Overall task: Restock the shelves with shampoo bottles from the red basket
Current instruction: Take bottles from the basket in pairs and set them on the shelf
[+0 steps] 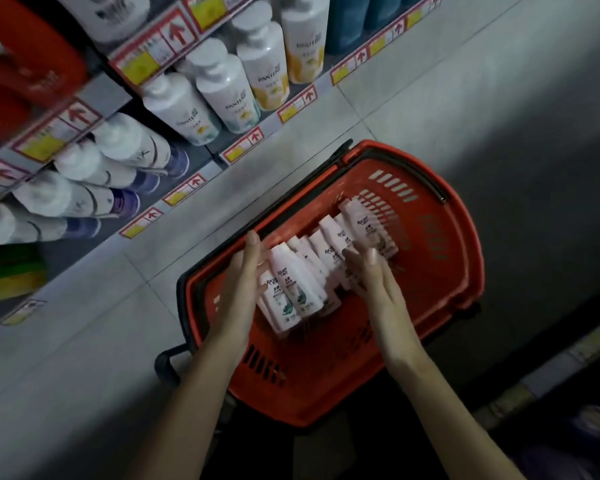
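A red basket (440, 258) stands on the tiled floor below me, holding several small pale pink shampoo bottles (329, 261) lying in a row. My left hand (245, 271) reaches into the basket with straight fingers at the left side of the nearest bottle (286, 292). My right hand (374, 275) hovers with spread, straight fingers over the bottles at the row's right side. Neither hand plainly grips anything. The shelves (201, 157) rise at the upper left.
The shelves carry white Pantene bottles (219, 88), white and purple bottles (118, 168) lower down, and red packs (21, 74) at the far left. Price tags with red arrows line the shelf edges. Another dark shelf (568, 410) stands at the lower right.
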The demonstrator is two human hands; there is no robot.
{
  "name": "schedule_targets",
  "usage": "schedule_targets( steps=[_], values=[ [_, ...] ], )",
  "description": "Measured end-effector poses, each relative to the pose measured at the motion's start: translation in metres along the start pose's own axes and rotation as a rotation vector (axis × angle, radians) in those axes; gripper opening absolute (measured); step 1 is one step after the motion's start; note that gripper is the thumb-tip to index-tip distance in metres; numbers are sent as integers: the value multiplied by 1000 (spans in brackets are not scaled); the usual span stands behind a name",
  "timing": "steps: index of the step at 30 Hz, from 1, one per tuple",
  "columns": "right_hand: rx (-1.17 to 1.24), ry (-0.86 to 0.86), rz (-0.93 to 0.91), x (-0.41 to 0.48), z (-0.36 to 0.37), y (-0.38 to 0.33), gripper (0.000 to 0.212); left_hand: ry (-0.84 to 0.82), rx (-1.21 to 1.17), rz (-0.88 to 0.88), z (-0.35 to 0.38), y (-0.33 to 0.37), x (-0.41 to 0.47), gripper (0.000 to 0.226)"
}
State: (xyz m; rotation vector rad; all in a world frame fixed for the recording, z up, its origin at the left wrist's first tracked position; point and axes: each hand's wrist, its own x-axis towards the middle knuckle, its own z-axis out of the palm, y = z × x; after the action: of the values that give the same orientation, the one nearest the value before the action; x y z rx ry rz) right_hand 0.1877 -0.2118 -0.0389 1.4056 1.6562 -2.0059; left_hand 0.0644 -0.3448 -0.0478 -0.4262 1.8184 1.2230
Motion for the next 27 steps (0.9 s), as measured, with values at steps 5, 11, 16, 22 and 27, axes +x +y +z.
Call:
schedule_targets(
  steps=[5, 11, 16, 22, 27],
  values=[
    [-138, -11, 27, 48, 23, 55, 55, 6, 68, -30, 5, -40, 34, 41],
    [-507, -26, 8, 106, 52, 130, 51, 92, 73, -60, 3, -84, 66, 45],
    [-653, -14, 44, 126, 69, 153, 59, 139, 72, -118, 0, -101, 83, 37],
    [-754, 8, 23, 138, 84, 163, 55, 114, 151, -233, -1, -125, 94, 69],
    [-736, 12, 57, 147, 91, 169, 48, 171, 231, -219, -3, -141, 102, 61]
  ],
)
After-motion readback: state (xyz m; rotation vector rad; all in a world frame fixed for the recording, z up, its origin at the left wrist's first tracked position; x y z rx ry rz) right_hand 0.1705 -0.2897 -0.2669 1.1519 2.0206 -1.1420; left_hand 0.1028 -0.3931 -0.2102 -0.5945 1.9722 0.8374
